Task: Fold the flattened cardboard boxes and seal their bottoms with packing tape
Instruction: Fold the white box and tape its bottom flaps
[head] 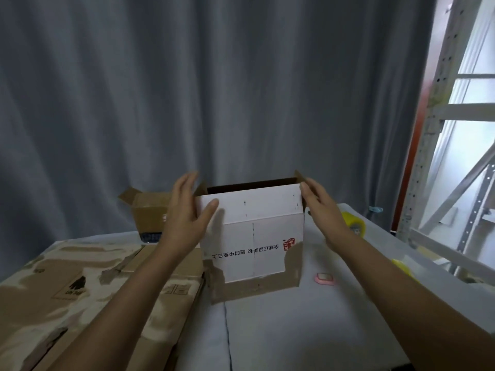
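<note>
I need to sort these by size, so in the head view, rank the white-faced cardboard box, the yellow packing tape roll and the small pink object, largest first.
1. White-faced cardboard box
2. Yellow packing tape roll, partly hidden by the right hand
3. Small pink object

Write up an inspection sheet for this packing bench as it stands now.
Surface: table under a pale grey cover.
Job's things: white-faced box upright at centre, top open, print upside down; flattened cardboard stacked at left; yellow tape roll at right, behind the right forearm.
Clutter: brown box with flaps open at back left; small pink object right of the white-faced box.
Hands: left hand open at the box's upper left corner, thumb on its front; right hand open at the upper right edge.
Cables: nothing seen.
Surroundings: grey curtain behind; metal shelving at right.
</note>
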